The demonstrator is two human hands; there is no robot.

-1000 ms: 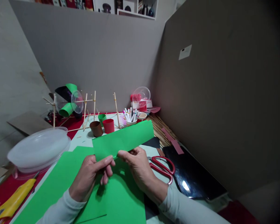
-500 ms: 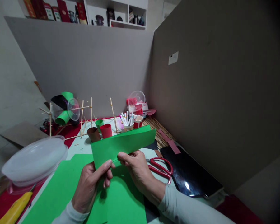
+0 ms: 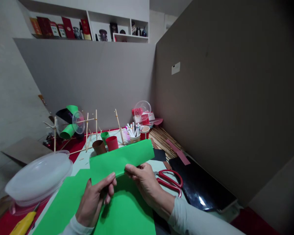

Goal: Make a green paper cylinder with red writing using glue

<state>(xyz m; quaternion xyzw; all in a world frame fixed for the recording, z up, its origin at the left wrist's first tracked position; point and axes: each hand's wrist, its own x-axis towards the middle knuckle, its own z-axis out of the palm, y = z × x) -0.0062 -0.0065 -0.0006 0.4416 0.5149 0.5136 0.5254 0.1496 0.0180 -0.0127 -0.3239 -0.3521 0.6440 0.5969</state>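
Between my two hands is a folded strip of green paper [image 3: 122, 157], held tilted above the table with its right end higher. My left hand [image 3: 94, 199] pinches its lower edge between thumb and fingers. Close beside it, my right hand [image 3: 145, 186] grips the same edge, thumb on top and fingers behind. Under the hands lies a larger green sheet [image 3: 127, 212], with more green paper [image 3: 63, 199] to the left. Red-handled scissors [image 3: 170, 181] rest just right of my right hand, their blades partly hidden.
Brown [image 3: 99, 148] and red paper tubes [image 3: 112, 143] stand behind the strip, near a cup of markers [image 3: 134, 137]. Stick frames [image 3: 96, 124] rise at the back left. Plastic lids [image 3: 39, 178] and a yellow-handled tool [image 3: 24, 223] lie left; a glossy black panel [image 3: 201, 186] lies right.
The green strip has been folded flatter, its loose upper flap no longer standing apart at the right end. Both hands keep hold of the edge. The camera view has tipped slightly upward.
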